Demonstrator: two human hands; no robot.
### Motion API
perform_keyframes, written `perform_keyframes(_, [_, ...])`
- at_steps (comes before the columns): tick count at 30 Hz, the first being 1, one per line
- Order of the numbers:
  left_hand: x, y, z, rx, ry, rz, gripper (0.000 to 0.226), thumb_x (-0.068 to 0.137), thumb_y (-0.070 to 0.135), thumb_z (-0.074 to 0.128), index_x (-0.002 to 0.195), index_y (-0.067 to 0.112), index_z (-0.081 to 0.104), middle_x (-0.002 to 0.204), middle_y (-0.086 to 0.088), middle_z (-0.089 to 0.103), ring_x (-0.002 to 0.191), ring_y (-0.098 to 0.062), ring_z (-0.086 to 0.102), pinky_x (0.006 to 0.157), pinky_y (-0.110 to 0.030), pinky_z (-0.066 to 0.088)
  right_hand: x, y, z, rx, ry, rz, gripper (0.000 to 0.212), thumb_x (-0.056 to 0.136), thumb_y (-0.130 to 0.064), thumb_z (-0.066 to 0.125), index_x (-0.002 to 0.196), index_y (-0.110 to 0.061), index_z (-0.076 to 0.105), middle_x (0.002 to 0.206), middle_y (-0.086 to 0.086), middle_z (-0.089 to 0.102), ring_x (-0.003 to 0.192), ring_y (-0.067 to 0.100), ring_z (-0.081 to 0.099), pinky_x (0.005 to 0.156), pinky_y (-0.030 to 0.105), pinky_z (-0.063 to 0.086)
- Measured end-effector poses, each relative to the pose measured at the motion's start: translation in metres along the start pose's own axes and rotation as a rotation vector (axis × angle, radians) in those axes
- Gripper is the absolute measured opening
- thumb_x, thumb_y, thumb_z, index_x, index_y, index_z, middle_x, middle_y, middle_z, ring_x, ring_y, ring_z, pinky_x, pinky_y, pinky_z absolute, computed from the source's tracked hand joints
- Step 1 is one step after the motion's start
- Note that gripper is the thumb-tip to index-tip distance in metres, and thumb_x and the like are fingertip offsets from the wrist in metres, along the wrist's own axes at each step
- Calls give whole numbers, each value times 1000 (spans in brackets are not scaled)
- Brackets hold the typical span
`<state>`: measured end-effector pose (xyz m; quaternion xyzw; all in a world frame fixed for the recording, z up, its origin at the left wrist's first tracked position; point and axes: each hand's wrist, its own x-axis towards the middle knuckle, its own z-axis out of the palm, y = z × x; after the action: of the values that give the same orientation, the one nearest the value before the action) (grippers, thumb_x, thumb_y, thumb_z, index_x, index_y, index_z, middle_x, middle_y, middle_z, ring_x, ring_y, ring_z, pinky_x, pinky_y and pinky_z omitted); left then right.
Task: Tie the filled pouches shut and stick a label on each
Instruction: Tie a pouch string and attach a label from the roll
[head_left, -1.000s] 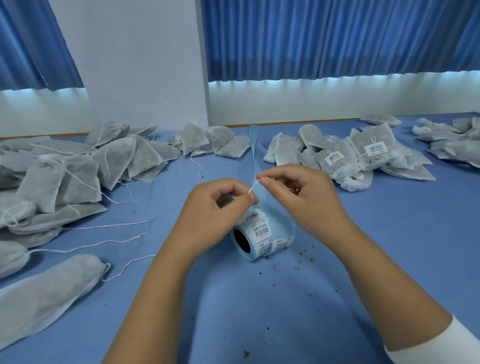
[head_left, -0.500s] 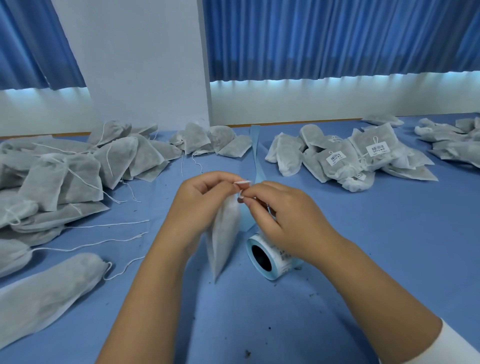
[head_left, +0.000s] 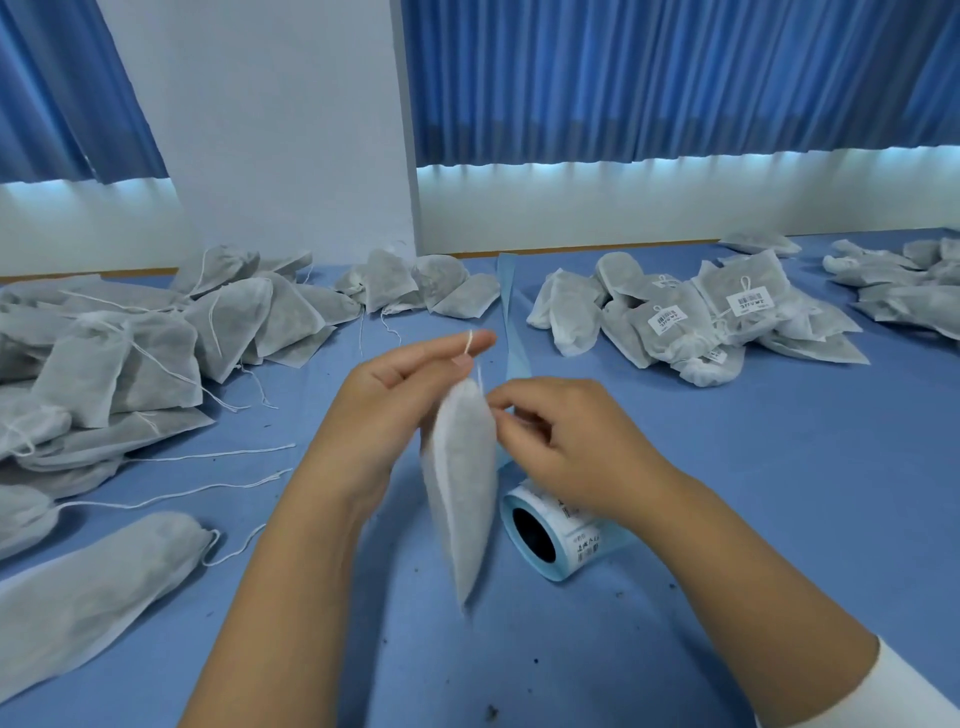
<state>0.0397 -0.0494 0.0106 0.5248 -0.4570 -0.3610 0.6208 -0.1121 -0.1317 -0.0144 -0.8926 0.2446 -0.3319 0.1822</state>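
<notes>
A filled grey pouch (head_left: 464, 483) hangs in the air at the centre, its white drawstring (head_left: 470, 344) looped round a finger of my left hand (head_left: 395, 415). My right hand (head_left: 566, 447) is just right of the pouch's neck, fingers curled and pinching at the string there. Under my right hand a roll of labels (head_left: 550, 540) lies on its side on the blue table (head_left: 779, 493), its light blue backing strip (head_left: 511, 317) trailing away toward the wall.
Untied pouches (head_left: 130, 343) with loose strings are heaped on the left, one long pouch (head_left: 88, 587) near the front left. Labelled, tied pouches (head_left: 685, 317) are piled at the right back, more pouches (head_left: 904, 286) at the far right. Dark crumbs dot the table.
The pouch has come down to hang in full view from my left hand, whose finger now sticks out with the string looped on it. My right hand dropped lower and right.
</notes>
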Motion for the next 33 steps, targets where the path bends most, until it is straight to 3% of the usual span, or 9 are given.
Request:
perform_keyframes(5, [-2,-1,1,233,-20,-43,25,92,11,65,86,29,81,97,14,77,96,4,69,78,-7,49,0,-2,-7,69,125,-103,15,88,-21,59,88,-19,74,60,-2,56,55,11,45,56,21,37])
perform_keyframes(8, [-4,1,0,305,-135,-91,16,91,24,67,83,30,80,91,7,78,99,-11,68,89,-26,43,3,3,-16,99,306,-82,12,85,-16,64,84,-15,75,60,8,58,56,14,47,59,15,35])
perform_keyframes(13, [-6,3,6,284,-260,-111,19,88,33,64,74,33,76,79,8,75,75,2,61,62,-9,41,7,7,-13,393,246,199,8,86,-15,72,80,-19,75,69,17,63,57,13,47,59,17,37])
perform_keyframes(17, [-3,1,8,173,-158,-125,35,96,20,57,69,30,76,75,8,73,68,2,62,55,-8,41,9,8,0,440,222,468,33,86,-24,72,117,-31,64,111,0,59,83,10,55,74,10,40])
perform_keyframes(20, [-1,0,9,91,-55,-134,36,95,19,56,67,27,77,80,4,76,71,0,65,57,-12,45,7,5,-2,350,375,464,43,86,-17,69,123,-35,55,121,-5,49,109,10,48,96,23,40])
perform_keyframes(23, [1,-1,11,23,15,-154,31,94,18,58,70,21,77,81,-1,77,69,-2,67,55,-12,47,6,0,-6,363,412,355,33,83,-7,66,103,-32,59,102,-12,57,96,7,53,85,22,41])
perform_keyframes(26, [2,-2,12,16,19,-137,29,93,16,59,70,19,76,78,1,76,67,-3,65,56,-10,46,7,-5,-7,631,189,315,27,85,-2,66,99,-24,58,83,-7,71,76,3,60,71,14,45])
perform_keyframes(29, [2,-2,12,31,8,-119,34,92,15,58,64,23,75,70,5,69,63,-5,57,54,-13,43,7,-5,-2,732,35,348,27,86,-1,68,102,-20,57,91,-3,76,78,6,63,61,15,46])
perform_keyframes(33, [2,-3,12,48,-9,-101,30,90,19,62,62,24,72,68,6,68,60,-3,56,52,-11,41,8,-3,-4,907,47,375,23,86,-1,68,102,-16,59,89,1,76,78,10,65,59,20,47])
